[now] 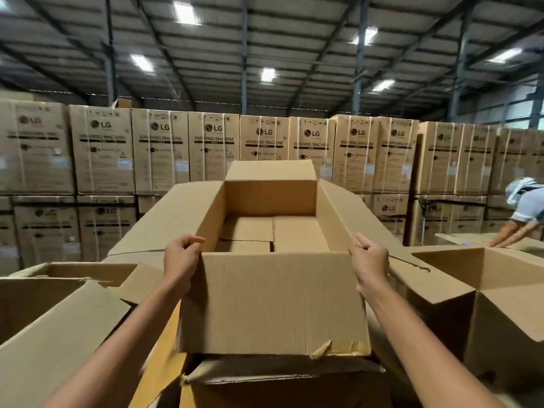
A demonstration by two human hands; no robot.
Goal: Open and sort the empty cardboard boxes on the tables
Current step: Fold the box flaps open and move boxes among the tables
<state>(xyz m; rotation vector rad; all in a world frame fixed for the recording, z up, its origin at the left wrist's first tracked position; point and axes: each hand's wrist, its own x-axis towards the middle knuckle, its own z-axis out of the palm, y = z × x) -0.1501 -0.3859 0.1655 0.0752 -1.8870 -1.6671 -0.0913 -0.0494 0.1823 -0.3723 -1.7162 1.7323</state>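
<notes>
A large open cardboard box (273,301) fills the middle of the view, its four top flaps spread outward and its inside empty. My left hand (181,257) grips the near left corner of its rim, fingers curled over the edge. My right hand (369,259) grips the near right corner the same way. The box sits on top of another cardboard box (265,384) whose torn flap shows below it.
An open box (59,313) stands at the left and another open box (485,295) at the right. A person (521,213) leans over a table at far right. Tall stacks of printed washing machine cartons (212,145) line the back.
</notes>
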